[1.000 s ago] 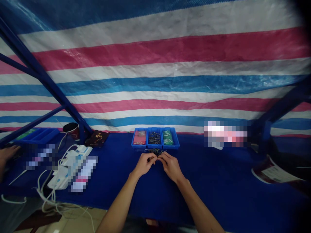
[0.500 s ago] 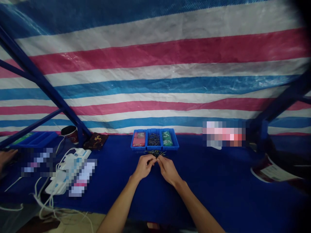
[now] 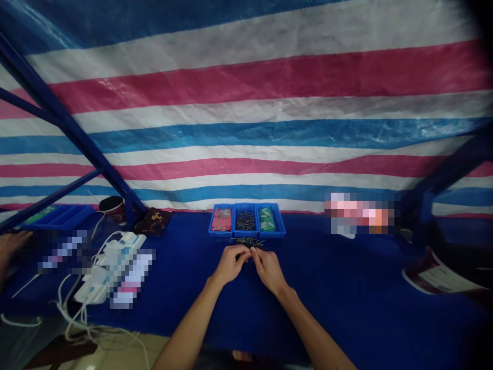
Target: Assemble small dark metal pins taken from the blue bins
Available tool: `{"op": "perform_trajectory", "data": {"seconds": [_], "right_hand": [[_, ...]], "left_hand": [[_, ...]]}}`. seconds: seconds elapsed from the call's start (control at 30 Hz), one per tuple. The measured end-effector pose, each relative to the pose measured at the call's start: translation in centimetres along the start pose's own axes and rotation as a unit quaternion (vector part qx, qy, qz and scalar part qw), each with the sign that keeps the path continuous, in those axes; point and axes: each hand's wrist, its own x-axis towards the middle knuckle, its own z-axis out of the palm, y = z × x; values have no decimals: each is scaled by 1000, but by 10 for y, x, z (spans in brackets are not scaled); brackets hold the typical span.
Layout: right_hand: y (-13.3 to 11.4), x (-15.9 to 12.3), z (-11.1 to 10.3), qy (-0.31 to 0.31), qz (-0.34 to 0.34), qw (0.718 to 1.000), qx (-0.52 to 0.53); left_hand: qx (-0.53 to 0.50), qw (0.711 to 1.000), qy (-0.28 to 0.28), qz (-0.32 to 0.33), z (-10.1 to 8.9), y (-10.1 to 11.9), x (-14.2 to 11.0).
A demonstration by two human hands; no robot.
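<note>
My left hand (image 3: 231,263) and my right hand (image 3: 269,266) meet at the fingertips over the blue tabletop. Their fingers are closed in a pinch, and whatever lies between them is too small to make out. Just beyond the fingertips lies a loose pile of thin, dark, screw-like pieces (image 3: 247,241), partly hidden by my hands. Behind the pile stand three small blue bins side by side. The left bin (image 3: 210,226) holds pink material and small clear packets, the middle bin (image 3: 245,234) dark screw-like pieces, and the right bin (image 3: 282,226) green material with small pale packets.
To the left are a white power strip (image 3: 94,282) with tangled cables, a dark brown packet (image 3: 156,222), a cup (image 3: 113,209) and a blue tray (image 3: 65,218). Another person's hand (image 3: 11,244) is at the left edge. A dark red and white tub (image 3: 439,275) stands right.
My hands stay together at the fingertips beside the pile, with only slight finger movement. The camera view has shifted slightly. The other person's hand shows a little more at the left edge.
</note>
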Motion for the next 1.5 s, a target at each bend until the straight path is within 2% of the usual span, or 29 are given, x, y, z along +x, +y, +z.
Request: {"op": "perform_trajectory", "data": {"seconds": [0.27,0.43,0.73,1.5], "right_hand": [[2,-2,-4,-3,-10,998,-66],[6,-2,-6,1,-23,996,-88],[-1,-1,-13,18,-48,999,-14],[10,0,-8,37,-51,998,13]], "left_hand": [[-24,997,-44,-51,-3,-4,2],[-22,997,-43,-67,-3,-5,4],[-26,997,-13,-66,-3,-12,3],[-31,997,-6,-70,-3,-11,3]]}}
